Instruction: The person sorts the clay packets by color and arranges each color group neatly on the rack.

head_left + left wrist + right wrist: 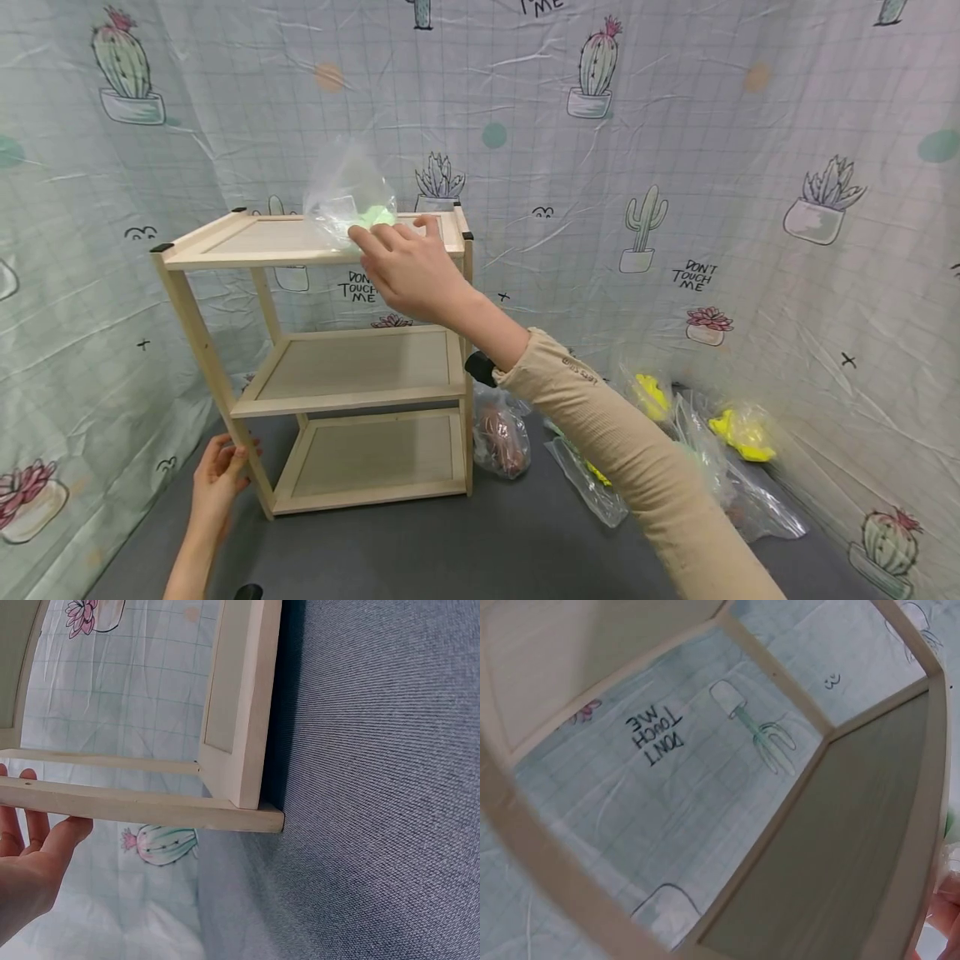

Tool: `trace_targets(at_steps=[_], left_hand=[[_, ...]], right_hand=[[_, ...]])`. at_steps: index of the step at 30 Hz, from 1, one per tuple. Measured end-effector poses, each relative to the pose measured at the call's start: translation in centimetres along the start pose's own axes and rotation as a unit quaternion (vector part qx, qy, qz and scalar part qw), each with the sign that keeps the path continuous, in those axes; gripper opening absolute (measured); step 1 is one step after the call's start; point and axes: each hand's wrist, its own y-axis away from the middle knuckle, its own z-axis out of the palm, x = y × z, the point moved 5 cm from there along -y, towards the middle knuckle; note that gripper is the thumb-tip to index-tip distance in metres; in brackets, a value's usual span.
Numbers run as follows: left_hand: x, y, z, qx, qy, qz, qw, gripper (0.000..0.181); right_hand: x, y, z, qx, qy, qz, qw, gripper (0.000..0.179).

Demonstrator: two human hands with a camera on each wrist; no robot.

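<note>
A three-tier pale wooden shelf rack (348, 402) stands on the grey surface. My left hand (215, 481) holds its front left leg (142, 806) low down, with fingers behind the post and the thumb at its edge. At the top tier (258, 237), my right hand (411, 268) grips the lower part of a clear plastic bag (348, 187) with a light green item (375, 217) inside. What the green item is cannot be made out. In the right wrist view only a bit of the right hand (948, 907) shows, beyond the shelf's edge.
To the rack's right lies a clear bag with a reddish-brown item (501, 437). Further right are several clear bags, some with yellow items (742, 433), partly behind the right sleeve (630, 450). A cactus-print curtain (555, 183) hangs behind and at both sides.
</note>
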Motion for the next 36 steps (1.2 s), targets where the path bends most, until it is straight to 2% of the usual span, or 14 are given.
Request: trace_targets(at_steps=[8,17,25,29,36], left_hand=[[0.2,0.0,0.0,-0.004,-0.011,0.007,0.9999,0.015],[0.2,-0.1,-0.1,0.0,-0.015,0.003,0.9999,0.014],[0.1,-0.3,0.0,0.005,-0.04,-0.019,0.999,0.015],[0.0,-0.2,-0.1,0.001,-0.037,-0.018,0.9992,0.016],[0.1,-0.1,0.0,-0.001,-0.031,-0.011,0.9995,0.016]], right_hand=[[-2.6,-2.6,1.2,-0.033,0.027,0.0,0.9991,0.036],[-5.0,-5.2,2.2,-0.075,0.02,-0.007,0.997,0.043],[-6.0,-7.2,2.7,-0.148,0.004,-0.02,0.9888,0.047],[-6.2,-7.6,3.0,-0.168,-0.002,-0.021,0.9855,0.048],[-6.2,-7.3,3.1,-0.16,0.033,-0.026,0.9862,0.05]])
